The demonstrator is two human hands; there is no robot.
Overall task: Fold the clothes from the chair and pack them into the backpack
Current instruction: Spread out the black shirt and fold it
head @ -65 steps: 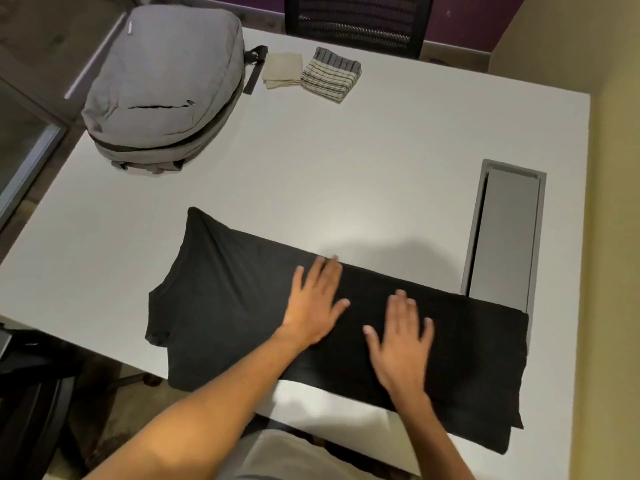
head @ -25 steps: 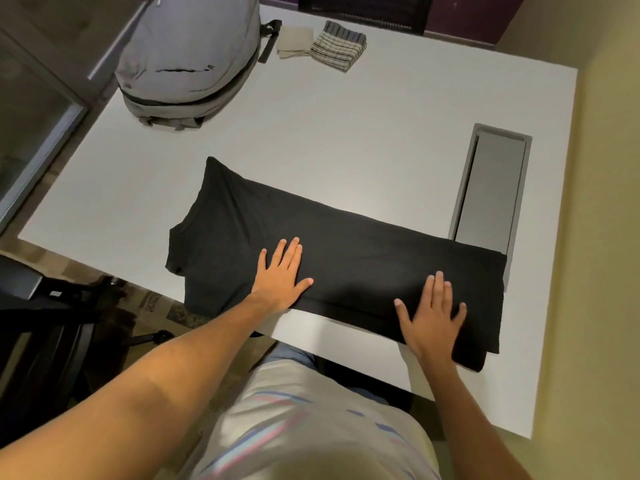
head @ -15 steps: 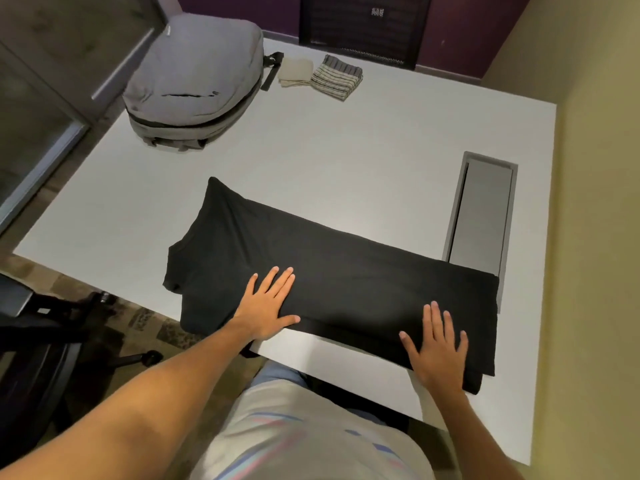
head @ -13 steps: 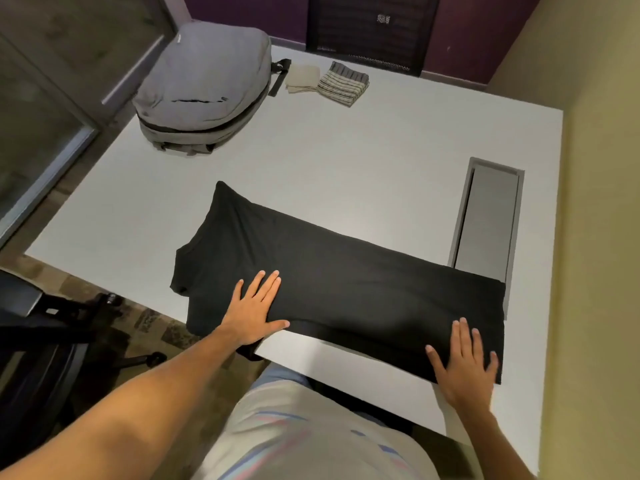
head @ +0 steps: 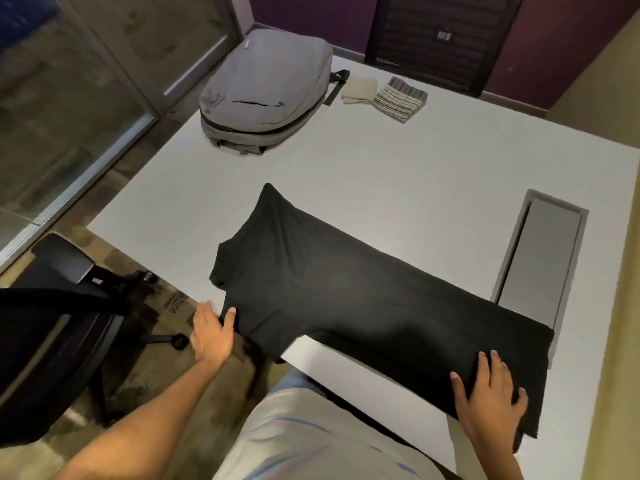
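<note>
A black garment (head: 346,292), folded into a long strip, lies slantwise across the near part of the white table (head: 398,174); its near-left corner hangs over the table's edge. My left hand (head: 211,336) is at that left end, with the thumb on top of the fabric's edge and the fingers beside it, pinching the cloth. My right hand (head: 488,398) rests flat with straight fingers on the strip's right end. The grey backpack (head: 263,95) lies closed at the table's far left corner.
A folded beige cloth (head: 358,91) and a folded striped cloth (head: 398,102) sit next to the backpack. A grey cable tray (head: 540,261) is set into the table at the right. A dark chair (head: 440,36) stands behind the table, another black chair (head: 52,323) at my left.
My left hand slid left off the top of the garment to its left edge and took hold there. My right hand slid to the strip's right end. The view tilted left.
</note>
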